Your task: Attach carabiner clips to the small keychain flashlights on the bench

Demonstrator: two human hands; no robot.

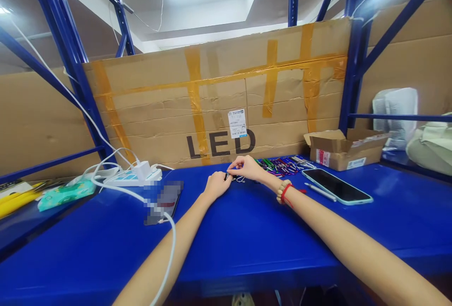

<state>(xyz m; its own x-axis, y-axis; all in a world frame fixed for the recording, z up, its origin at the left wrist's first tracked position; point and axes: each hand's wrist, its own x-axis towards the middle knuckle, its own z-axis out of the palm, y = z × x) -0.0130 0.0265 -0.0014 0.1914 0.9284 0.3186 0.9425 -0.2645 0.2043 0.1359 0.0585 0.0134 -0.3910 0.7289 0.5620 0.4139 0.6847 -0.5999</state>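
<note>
My left hand (216, 185) and my right hand (247, 167) meet at the far middle of the blue shelf top (247, 235). Both are closed in a pinch around a small dark piece with a thin metal ring (233, 177), too small to name. A pile of colourful small clips or carabiners (282, 165) lies just right of my right hand. My right wrist carries a bead bracelet and a red string (284, 191).
A phone (336, 186) and a white pen (320, 192) lie at the right. An open cardboard box (344, 148) stands behind them. At the left are a power strip (136, 175) with white cables, a blurred device (163, 201) and a teal pouch (65, 194). A taped cardboard wall backs the shelf.
</note>
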